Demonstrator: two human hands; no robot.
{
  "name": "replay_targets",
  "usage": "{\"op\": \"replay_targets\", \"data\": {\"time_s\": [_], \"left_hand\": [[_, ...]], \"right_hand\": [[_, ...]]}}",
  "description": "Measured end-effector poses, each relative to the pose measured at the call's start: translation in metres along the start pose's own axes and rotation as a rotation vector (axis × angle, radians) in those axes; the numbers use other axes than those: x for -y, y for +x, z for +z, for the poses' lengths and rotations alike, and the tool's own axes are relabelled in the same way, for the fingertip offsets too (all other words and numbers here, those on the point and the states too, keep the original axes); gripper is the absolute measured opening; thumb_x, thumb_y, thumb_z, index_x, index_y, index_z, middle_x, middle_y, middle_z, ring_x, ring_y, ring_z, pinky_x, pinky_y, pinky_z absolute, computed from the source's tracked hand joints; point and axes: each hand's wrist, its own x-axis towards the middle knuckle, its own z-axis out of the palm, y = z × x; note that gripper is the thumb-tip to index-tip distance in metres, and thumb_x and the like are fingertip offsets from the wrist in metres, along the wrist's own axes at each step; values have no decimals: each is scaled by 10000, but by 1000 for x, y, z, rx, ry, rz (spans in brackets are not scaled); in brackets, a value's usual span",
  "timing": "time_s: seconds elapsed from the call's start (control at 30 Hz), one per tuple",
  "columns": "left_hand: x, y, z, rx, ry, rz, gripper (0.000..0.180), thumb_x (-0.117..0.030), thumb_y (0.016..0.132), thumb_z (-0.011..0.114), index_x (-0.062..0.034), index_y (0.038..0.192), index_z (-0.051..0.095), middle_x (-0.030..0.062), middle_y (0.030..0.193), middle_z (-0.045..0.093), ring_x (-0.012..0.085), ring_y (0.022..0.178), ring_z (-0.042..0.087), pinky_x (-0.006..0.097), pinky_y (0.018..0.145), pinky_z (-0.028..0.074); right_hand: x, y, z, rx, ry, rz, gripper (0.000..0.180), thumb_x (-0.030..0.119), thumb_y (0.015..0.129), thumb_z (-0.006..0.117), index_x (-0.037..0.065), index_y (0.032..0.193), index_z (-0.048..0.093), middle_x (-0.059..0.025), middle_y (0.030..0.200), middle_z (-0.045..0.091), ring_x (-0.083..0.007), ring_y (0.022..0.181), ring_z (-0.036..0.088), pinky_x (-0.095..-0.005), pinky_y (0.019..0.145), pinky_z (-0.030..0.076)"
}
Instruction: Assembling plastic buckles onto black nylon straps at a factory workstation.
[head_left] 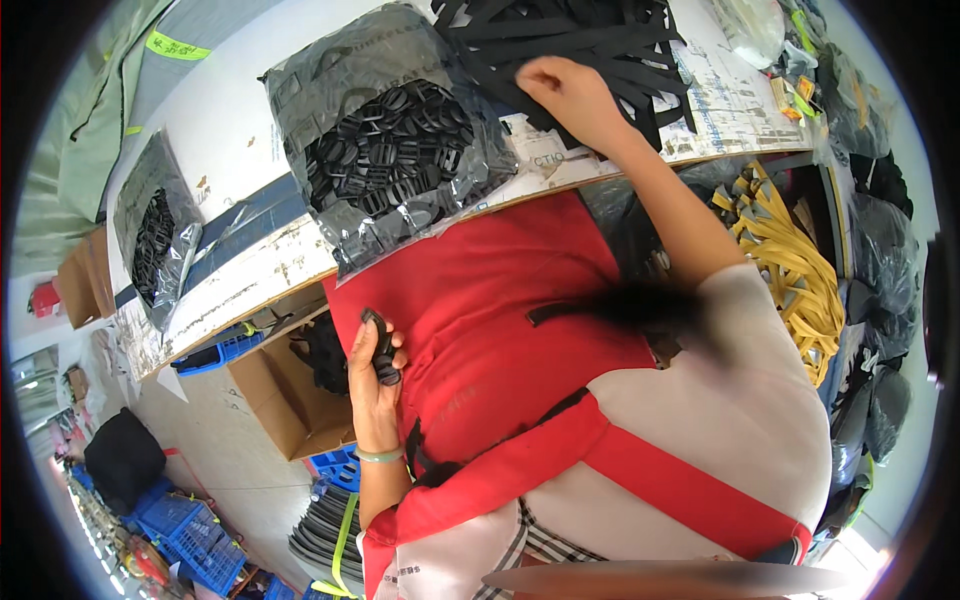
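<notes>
A person in a red apron (500, 300) worked at a white table (230, 130), seen from above. The left hand (372, 372), held low against the apron's left side and below the table's edge, was closed around a small black buckle (383, 345), fingers wrapped about it. The right hand (570, 95) reached out over the table to a loose pile of black straps (590, 40) at its far side, fingers bent down onto the pile; whether it had actually pinched a strap could not be told. Between the two hands, on the table, lay a clear bag of black buckles (395, 150), and a second such bag (155, 235) sat further left. Yellow straps (790, 260) hung off the table's right end. This looked like the picking-up step: buckle in hand, strap being fetched. Next would likely call for singling out one strap and bringing its end to the buckle.
</notes>
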Motion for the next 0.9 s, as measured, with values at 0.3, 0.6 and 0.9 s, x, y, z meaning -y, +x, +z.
{"op": "replay_targets", "data": {"time_s": [0.3,0.6,0.9], "left_hand": [[8,11,12,141,-295,-192,236,-254,974,522,-46,1073,572,64,907,512,220,896,543,280,593,545],[11,5,33,-65,-153,-244,264,-322,961,541,-95,1097,556,33,871,543,200,895,572,304,630,558],[18,9,29,9,-202,-263,218,-291,970,536,-106,1085,528,25,854,519,170,805,525,245,558,442]], "right_hand": [[-18,59,75,27,32,1,318,333,859,634,74,1036,684,-134,981,671,-297,855,642,-351,762,492],[-27,46,60,-93,189,15,212,183,887,634,8,998,676,-61,808,676,-95,718,594,-230,701,473],[-18,42,66,31,340,157,352,237,828,730,17,1097,668,-32,895,685,-60,822,600,-211,773,473]]}}
